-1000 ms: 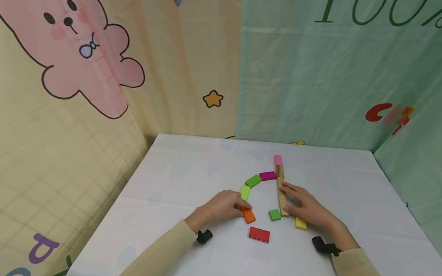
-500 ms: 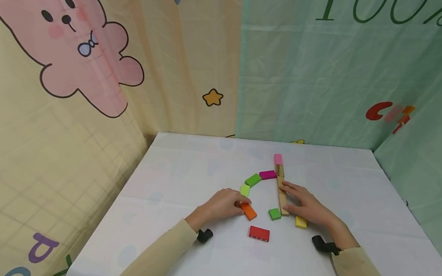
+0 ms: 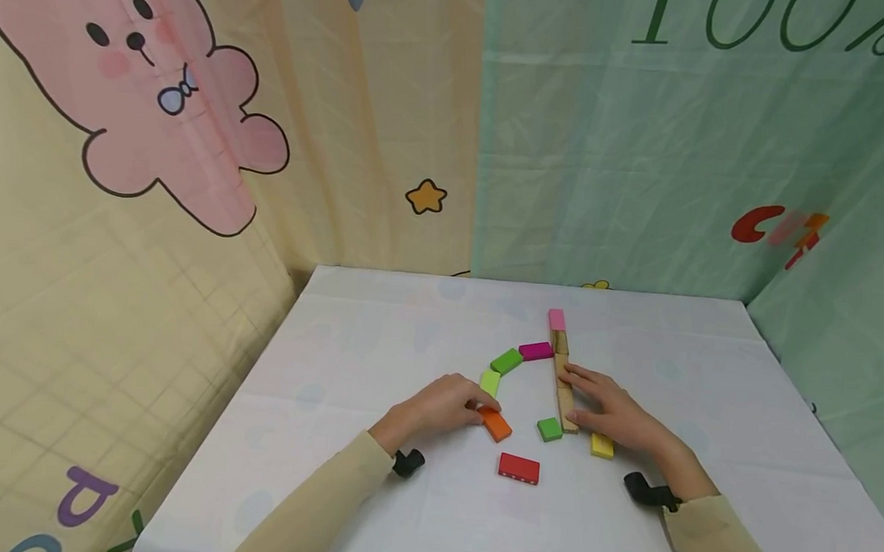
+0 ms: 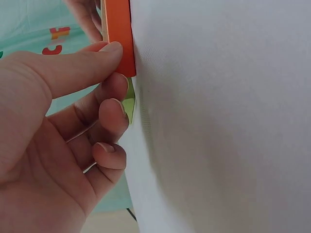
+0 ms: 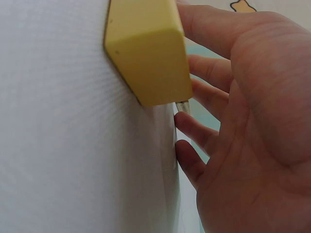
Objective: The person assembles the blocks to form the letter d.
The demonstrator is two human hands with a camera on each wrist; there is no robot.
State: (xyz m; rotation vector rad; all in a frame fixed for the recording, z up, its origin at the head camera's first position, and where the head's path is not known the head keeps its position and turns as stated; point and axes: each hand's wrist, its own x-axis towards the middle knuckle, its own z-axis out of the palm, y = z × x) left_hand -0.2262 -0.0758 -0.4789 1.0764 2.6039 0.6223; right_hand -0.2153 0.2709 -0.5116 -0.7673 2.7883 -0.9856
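Note:
My left hand (image 3: 438, 409) pinches an orange block (image 3: 496, 425) between thumb and index finger. The block lies slantwise at the lower end of a lime block (image 3: 490, 383), close by it. A green block (image 3: 507, 361) and a magenta block (image 3: 535, 351) continue the curve up to a straight row of plain wooden blocks (image 3: 563, 374). Along the right side of that row rests my right hand (image 3: 615, 412), its fingers extended and touching the wood. A yellow block (image 5: 150, 53) sits under the right palm, partly covered in the head view.
A pink block (image 3: 556, 319) tops the wooden row. Beside its lower end lies a small green block (image 3: 550, 429). Nearer to me is a red block (image 3: 518, 468) with white dots on its side. White cloth covers the table (image 3: 379, 331); printed curtains (image 3: 613, 152) hang behind it.
The orange block has shifted slightly away from me, towards the lime block, and turned a little. My left hand moved with it; the right hand has stayed put.

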